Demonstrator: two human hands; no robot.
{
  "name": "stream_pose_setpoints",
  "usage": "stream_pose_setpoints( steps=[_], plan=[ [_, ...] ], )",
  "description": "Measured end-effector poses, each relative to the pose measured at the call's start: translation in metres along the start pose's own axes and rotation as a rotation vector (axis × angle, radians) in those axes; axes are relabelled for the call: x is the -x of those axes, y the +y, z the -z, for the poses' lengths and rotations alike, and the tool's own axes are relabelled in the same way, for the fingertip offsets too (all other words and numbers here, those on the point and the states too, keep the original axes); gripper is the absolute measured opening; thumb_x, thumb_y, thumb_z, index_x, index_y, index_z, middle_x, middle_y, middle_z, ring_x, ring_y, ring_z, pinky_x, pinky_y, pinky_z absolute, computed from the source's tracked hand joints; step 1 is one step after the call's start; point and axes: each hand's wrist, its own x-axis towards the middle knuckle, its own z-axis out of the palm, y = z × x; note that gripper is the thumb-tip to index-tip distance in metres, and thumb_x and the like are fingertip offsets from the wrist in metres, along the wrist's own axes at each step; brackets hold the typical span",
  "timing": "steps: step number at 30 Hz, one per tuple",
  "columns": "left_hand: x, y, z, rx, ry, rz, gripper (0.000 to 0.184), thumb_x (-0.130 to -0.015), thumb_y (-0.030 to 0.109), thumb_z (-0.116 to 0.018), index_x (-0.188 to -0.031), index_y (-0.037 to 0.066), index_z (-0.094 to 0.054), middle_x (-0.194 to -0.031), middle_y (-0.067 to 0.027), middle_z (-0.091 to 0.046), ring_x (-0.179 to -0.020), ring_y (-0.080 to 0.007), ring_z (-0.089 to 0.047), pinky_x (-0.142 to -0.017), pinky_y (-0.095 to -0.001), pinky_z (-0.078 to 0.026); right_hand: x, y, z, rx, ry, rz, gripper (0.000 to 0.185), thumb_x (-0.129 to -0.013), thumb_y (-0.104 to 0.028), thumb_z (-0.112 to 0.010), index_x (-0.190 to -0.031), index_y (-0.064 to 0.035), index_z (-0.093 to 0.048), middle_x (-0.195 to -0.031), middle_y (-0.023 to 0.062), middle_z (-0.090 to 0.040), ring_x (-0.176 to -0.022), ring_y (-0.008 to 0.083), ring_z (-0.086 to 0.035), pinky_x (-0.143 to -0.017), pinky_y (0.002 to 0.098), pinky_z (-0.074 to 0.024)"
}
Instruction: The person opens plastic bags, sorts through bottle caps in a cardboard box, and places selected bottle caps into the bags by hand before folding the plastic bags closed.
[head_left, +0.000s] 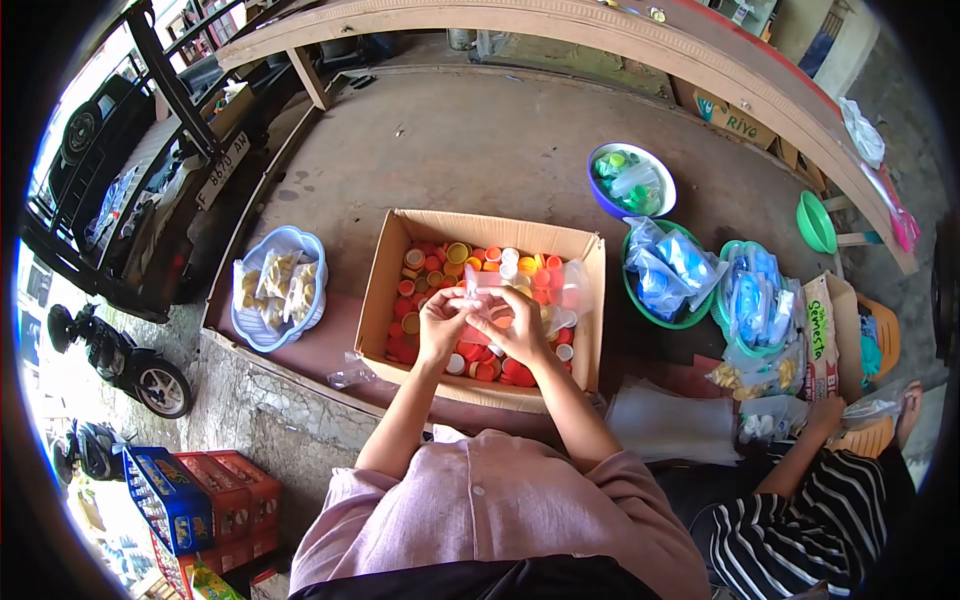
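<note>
Both my hands are over an open cardboard box (375, 300) full of red, orange, yellow and white bottle caps (432, 262). Between them is a clear plastic bag (480, 292), with some reddish content showing through near the fingers. My left hand (443, 318) pinches the bag's gathered upper part. Close beside it, my right hand (510, 318) has its fingertips pressed on the same plastic. More clear plastic (572, 290) lies at the right side of the box.
A light blue basket (322, 290) of filled bags sits left. Right are a purple-rimmed bowl (672, 190), a green basin (690, 322) of blue bags, plastic sheets (670, 422) and a seated person in stripes (800, 515). Stacked crates (215, 500) stand lower left.
</note>
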Motion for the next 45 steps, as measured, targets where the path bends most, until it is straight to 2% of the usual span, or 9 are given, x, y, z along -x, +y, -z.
stream_pose_setpoints(
  steps=[10, 14, 21, 25, 28, 36, 39, 43, 45],
  plan=[
    [0.004, -0.022, 0.011, -0.485, -0.152, 0.046, 0.007, -0.084, 0.004, -0.052, -0.090, 0.003, -0.053, -0.078, -0.0017, -0.056, -0.072, -0.0070, -0.055, -0.067, -0.0235, -0.050, 0.003, 0.046, 0.011, -0.624, 0.327, -0.481, 0.015, -0.086, -0.011, -0.051, -0.094, 0.0001, -0.056, -0.082, 0.0032, -0.059, -0.075, 0.0080, -0.055, -0.065, 0.0199, -0.0437],
    [0.006, -0.003, -0.007, -0.028, -0.080, 0.274, 0.012, -0.089, 0.009, -0.043, -0.092, 0.003, -0.052, -0.084, -0.0032, -0.058, -0.076, -0.0113, -0.058, -0.073, -0.0288, -0.051, 0.003, 0.037, 0.008, -1.099, 0.216, -0.772, 0.015, -0.086, -0.006, -0.043, -0.096, -0.0021, -0.053, -0.080, 0.0032, -0.056, -0.064, 0.0086, -0.051, -0.060, 0.0214, -0.0449],
    [0.003, -0.019, 0.004, 0.606, -0.151, 0.427, 0.019, -0.089, 0.011, -0.037, -0.103, 0.001, -0.047, -0.098, -0.0085, -0.056, -0.090, -0.0165, -0.057, -0.080, -0.0298, -0.048, 0.000, 0.050, 0.005, -1.050, 0.218, -0.811, 0.016, -0.083, -0.007, -0.045, -0.096, -0.0018, -0.052, -0.091, 0.0064, -0.056, -0.082, 0.0141, -0.055, -0.072, 0.0270, -0.0475],
    [0.025, -0.038, -0.012, 0.340, -0.182, 0.332, 0.018, -0.089, 0.009, -0.039, -0.103, 0.003, -0.048, -0.099, -0.0079, -0.057, -0.088, -0.0142, -0.058, -0.079, -0.0282, -0.048, 0.003, 0.054, 0.006, -0.908, 0.254, -0.741, 0.010, -0.083, -0.006, -0.046, -0.092, -0.0041, -0.051, -0.088, 0.0056, -0.056, -0.080, 0.0138, -0.056, -0.070, 0.0276, -0.0477],
    [0.037, -0.027, -0.036, 0.249, -0.130, 0.146, 0.010, -0.089, 0.008, -0.040, -0.095, 0.005, -0.048, -0.084, -0.0017, -0.054, -0.073, -0.0088, -0.053, -0.066, -0.0229, -0.045, 0.003, 0.045, 0.003, -0.987, 0.421, -0.654, 0.005, -0.086, -0.010, -0.051, -0.088, -0.0056, -0.051, -0.071, -0.0004, -0.054, -0.054, 0.0045, -0.049, -0.046, 0.0180, -0.0390],
    [0.005, 0.007, -0.033, 0.320, 0.148, -0.074, 0.001, -0.089, 0.009, -0.045, -0.088, 0.010, -0.047, -0.074, 0.0027, -0.048, -0.064, -0.0023, -0.045, -0.056, -0.0168, -0.039, 0.005, 0.027, -0.002, -0.844, 0.044, -0.525, 0.017, -0.087, -0.018, -0.051, -0.093, -0.0035, -0.055, -0.082, -0.0010, -0.056, -0.079, 0.0057, -0.051, -0.068, 0.0221, -0.0406],
    [0.013, -0.003, -0.026, 0.071, -0.065, -0.059, 0.006, -0.089, 0.010, -0.045, -0.090, 0.007, -0.051, -0.083, 0.0006, -0.055, -0.073, -0.0053, -0.052, -0.063, -0.0215, -0.045, 0.000, 0.025, 0.006, -0.969, 0.083, -0.623, 0.019, -0.087, -0.021, -0.049, -0.094, -0.0038, -0.055, -0.084, 0.0000, -0.056, -0.077, 0.0071, -0.052, -0.068, 0.0227, -0.0411],
    [0.028, 0.001, -0.019, 0.343, -0.277, 0.499, 0.030, -0.092, 0.022, -0.038, -0.112, 0.002, -0.047, -0.101, -0.0040, -0.057, -0.094, -0.0133, -0.054, -0.087, -0.0294, -0.041, 0.005, 0.034, 0.011, -1.185, 0.083, -0.827, 0.022, -0.086, -0.023, -0.050, -0.095, -0.0030, -0.054, -0.083, 0.0043, -0.058, -0.071, 0.0116, -0.056, -0.065, 0.0278, -0.0473],
    [0.023, -0.003, -0.006, 0.633, -0.468, 0.500, 0.034, -0.092, 0.026, -0.036, -0.114, 0.002, -0.046, -0.104, -0.0059, -0.057, -0.097, -0.0150, -0.054, -0.090, -0.0312, -0.039, 0.002, 0.026, 0.016, -1.205, 0.021, -0.927, 0.023, -0.087, -0.023, -0.049, -0.094, -0.0025, -0.054, -0.082, 0.0056, -0.058, -0.069, 0.0125, -0.057, -0.062, 0.0281, -0.0484]
  ],
)
